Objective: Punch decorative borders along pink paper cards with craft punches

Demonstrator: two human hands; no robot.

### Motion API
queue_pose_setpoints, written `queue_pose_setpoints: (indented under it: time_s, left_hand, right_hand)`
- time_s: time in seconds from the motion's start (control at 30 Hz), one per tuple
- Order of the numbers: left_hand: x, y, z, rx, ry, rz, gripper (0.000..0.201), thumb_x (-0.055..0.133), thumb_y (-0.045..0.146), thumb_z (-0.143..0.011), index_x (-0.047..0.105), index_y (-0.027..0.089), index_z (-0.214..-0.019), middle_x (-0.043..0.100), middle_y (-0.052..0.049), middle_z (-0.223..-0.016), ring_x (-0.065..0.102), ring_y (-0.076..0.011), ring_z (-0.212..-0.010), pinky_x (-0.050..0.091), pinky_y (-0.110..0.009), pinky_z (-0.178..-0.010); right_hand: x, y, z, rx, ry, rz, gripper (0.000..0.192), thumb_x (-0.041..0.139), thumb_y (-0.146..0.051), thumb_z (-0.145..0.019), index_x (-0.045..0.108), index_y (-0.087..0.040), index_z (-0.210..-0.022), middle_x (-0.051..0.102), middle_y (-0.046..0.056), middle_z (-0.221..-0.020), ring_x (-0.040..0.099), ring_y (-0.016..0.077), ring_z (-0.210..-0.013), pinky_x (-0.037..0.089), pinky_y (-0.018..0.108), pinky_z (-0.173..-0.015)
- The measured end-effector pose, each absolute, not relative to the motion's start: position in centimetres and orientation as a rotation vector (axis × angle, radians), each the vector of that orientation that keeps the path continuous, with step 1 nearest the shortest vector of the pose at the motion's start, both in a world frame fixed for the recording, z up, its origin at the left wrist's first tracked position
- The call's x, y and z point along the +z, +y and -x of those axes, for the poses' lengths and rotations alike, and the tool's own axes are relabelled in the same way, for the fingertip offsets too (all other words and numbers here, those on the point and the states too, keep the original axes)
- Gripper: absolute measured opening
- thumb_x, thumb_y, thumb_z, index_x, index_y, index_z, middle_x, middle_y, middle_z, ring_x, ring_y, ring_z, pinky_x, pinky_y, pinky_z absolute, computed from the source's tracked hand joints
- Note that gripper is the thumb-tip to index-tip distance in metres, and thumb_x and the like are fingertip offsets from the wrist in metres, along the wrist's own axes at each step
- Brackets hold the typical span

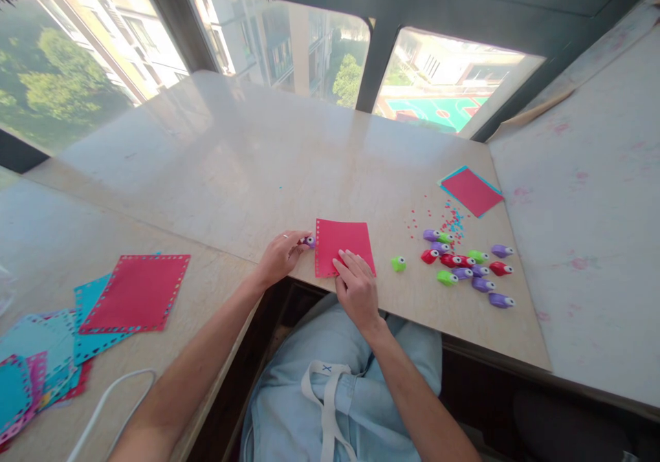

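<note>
A red sheet of paper (343, 238) lies near the table's front edge, with a row of punched holes down its left side and more along the bottom. My right hand (357, 287) rests on its lower right part, fingers stretched out flat. At the sheet's left edge, my left hand (283, 256) grips a small purple craft punch (309, 241) between thumb and fingers. Whether the punch is over the paper or just beside it, I cannot tell. A green craft punch (398, 264) stands alone to the right of the sheet.
Several purple, red and green punches (483, 284) lie at the right, beside red and blue paper bits (454, 223). Behind them is a stack of sheets (471, 190). Punched red (137, 293) and blue sheets pile up at left, near a white cable (111, 390). Windows border the back.
</note>
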State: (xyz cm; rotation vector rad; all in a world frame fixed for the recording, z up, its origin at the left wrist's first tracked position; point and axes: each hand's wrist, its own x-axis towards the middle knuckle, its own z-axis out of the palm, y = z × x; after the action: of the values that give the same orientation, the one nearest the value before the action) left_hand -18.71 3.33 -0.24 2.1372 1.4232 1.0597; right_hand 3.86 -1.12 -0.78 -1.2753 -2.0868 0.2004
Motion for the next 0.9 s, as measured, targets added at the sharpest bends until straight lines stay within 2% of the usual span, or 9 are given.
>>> queue_pose_setpoints:
  time_s: [0.9]
  left_hand:
    - [0.11,3.45,18.53,1.023,1.38,-2.208,0.021,0.059,0.029,-0.094,0.066,0.018,-0.111,0.072,-0.007,-0.096,0.066,-0.018,-0.087,0.052,-0.031,-0.082]
  right_hand:
    - [-0.7,-1.15,-3.89,0.167,-2.078,1.305,0.035,0.047,-0.007,-0.09,0.073,-0.016,-0.112,0.066,0.011,-0.13,0.057,0.0257,-0.127,0.043,0.046,-0.11]
